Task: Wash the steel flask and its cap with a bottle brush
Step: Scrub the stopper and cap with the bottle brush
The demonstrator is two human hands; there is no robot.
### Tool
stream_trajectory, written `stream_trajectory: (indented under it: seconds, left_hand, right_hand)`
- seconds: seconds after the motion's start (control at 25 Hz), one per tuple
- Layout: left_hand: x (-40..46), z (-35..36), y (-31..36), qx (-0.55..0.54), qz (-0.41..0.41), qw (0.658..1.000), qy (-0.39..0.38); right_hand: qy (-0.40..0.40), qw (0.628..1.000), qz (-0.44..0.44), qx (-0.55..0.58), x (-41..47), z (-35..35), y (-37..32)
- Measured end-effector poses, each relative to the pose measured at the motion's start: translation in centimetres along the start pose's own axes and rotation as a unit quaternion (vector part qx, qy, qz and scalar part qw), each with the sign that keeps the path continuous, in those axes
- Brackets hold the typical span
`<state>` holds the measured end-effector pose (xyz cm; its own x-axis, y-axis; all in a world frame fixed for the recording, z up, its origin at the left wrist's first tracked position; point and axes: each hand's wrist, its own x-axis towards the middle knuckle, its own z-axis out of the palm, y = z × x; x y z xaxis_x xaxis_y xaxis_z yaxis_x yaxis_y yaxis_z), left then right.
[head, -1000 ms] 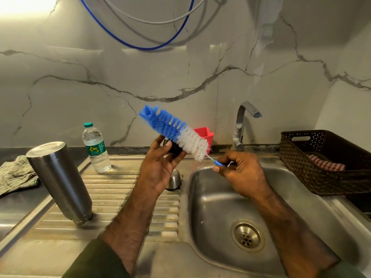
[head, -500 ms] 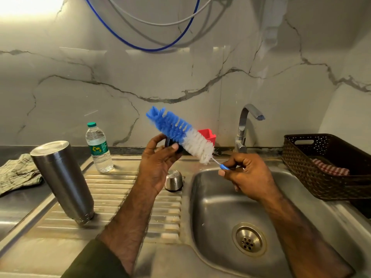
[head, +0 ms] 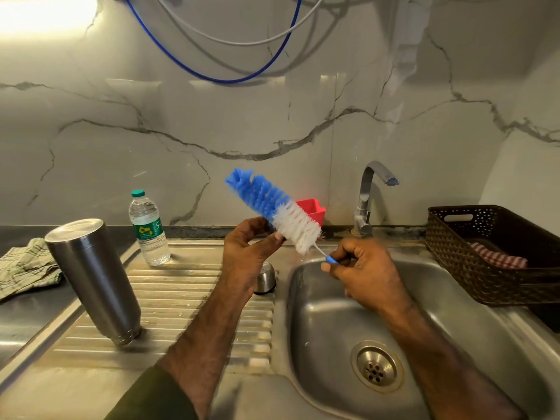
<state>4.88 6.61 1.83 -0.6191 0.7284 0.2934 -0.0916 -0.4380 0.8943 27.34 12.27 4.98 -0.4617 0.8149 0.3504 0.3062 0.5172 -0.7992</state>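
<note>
Both forearms reach forward from dark green sleeves, hands raised side by side. Left hand [head: 251, 253] palm-up, fingers and thumb curled around something dark, mostly hidden. Right hand [head: 363, 268] knuckles-up, thumb and fingertips in a pinch grip on a thin blue handle.
</note>
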Motion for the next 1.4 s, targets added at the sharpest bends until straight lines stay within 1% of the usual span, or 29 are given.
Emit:
stream_trajectory:
  seconds: [0.08, 0.16, 0.28, 0.36, 0.4, 0.52, 0.56, 0.64, 0.72, 0.76, 0.84, 0.96, 1.0, 1.08, 1.2, 1.28, 1.4]
  left_hand:
    - [0.0, 0.5, -0.3, 0.044, 0.035, 0.998, 0.002]
    - [0.3, 0.2, 0.0, 0.026, 0.051, 0.998, 0.029]
    - [1.7, -2.0, 0.5, 0.000, 0.063, 0.993, 0.100]
    - [1.6, -2.5, 0.5, 0.012, 0.058, 0.991, 0.116]
    - [1.1, -1.8, 0.6, 0.032, 0.058, 0.992, 0.103]
    - [-0.5, 1.0, 0.1, 0.096, 0.075, 0.992, 0.028]
    - [-0.6, 1.5, 0.1, 0.102, 0.082, 0.991, 0.028]
    - [0.2, 0.9, 0.8, 0.097, 0.093, 0.987, 0.085]
    - [1.3, -0.6, 1.5, 0.091, 0.093, 0.981, 0.141]
    - [1.4, -1.1, 1.7, 0.092, 0.094, 0.979, 0.153]
    - [0.9, -0.6, 1.6, 0.103, 0.095, 0.981, 0.135]
    - [-0.5, 1.4, 0.9, 0.127, 0.106, 0.985, 0.050]
    - [-0.5, 1.6, 0.8, 0.137, 0.117, 0.983, 0.039]
    - [0.3, 0.9, 1.1, 0.143, 0.125, 0.979, 0.069]
    - [1.3, -1.2, 1.9, 0.113, 0.117, 0.978, 0.131]
    - [1.2, -1.2, 1.8, 0.109, 0.115, 0.980, 0.122]
    - [-0.1, 0.8, 1.0, 0.143, 0.115, 0.981, 0.063]
  right_hand:
    - [0.039, 0.999, -0.020, -0.009, 0.0, 1.5, -0.4]
    - [0.038, 0.999, -0.011, -0.021, 0.1, 1.3, -0.7]
    - [-0.035, 0.999, 0.032, -0.012, -0.1, -0.7, -0.4]
    - [-0.066, 0.996, 0.053, -0.004, -0.3, -1.0, -0.6]
    - [-0.058, 0.997, 0.050, -0.009, -0.3, -0.6, -0.9]
    - [0.017, 0.999, 0.018, -0.043, -0.3, 0.9, -1.8]
    - [0.031, 0.998, 0.010, -0.050, -0.4, 1.0, -2.1]
    - [0.027, 0.998, 0.007, -0.062, -0.4, 0.5, -2.1]
    - [-0.010, 0.997, 0.025, -0.078, -0.3, -0.5, -1.7]
    - [-0.029, 0.995, 0.034, -0.086, -0.3, -0.9, -1.5]
    - [-0.029, 0.994, 0.037, -0.095, -0.2, -0.7, -1.4]
    - [0.025, 0.996, 0.024, -0.079, -0.1, 0.4, -2.0]
    - [0.034, 0.996, 0.020, -0.074, -0.1, 0.5, -2.1]
    - [0.022, 0.997, 0.027, -0.076, -0.1, -0.2, -2.2]
    - [-0.034, 0.993, 0.064, -0.092, -0.3, -2.0, -2.2]
    - [-0.043, 0.992, 0.070, -0.100, -0.3, -2.2, -2.3]
    - [-0.004, 0.994, 0.054, -0.095, 0.0, -0.6, -2.5]
